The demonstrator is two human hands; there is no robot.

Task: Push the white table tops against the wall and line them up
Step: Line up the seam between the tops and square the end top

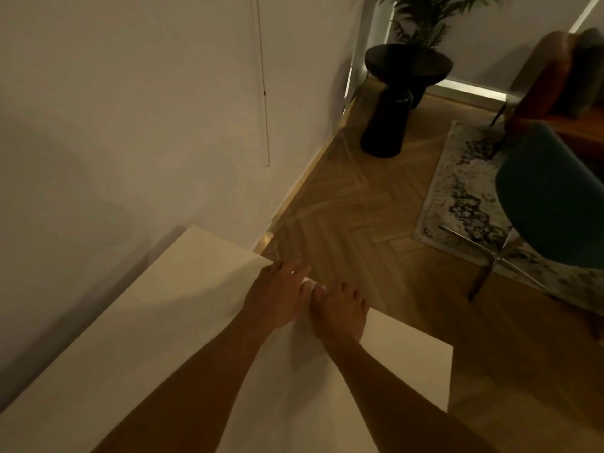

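Observation:
A white table top (157, 322) fills the lower left, its long left side close along the wall (130, 125). Its far edge runs from the wall out to a right corner (451, 348). I cannot make out a seam between separate tops. My left hand (277, 295) lies on the far edge, fingertips reaching over it. My right hand (340, 312) sits right beside it, thumbs nearly touching, fingers curled down over the same edge. Both forearms stretch across the surface.
Beyond the far edge lies herringbone wood floor (343, 207). A black pedestal side table (392, 103) with a plant stands by the wall. At right, a teal chair (555, 197) stands on a patterned rug (464, 197), with a brown chair (552, 76) behind. A thin cord (264, 109) hangs down the wall.

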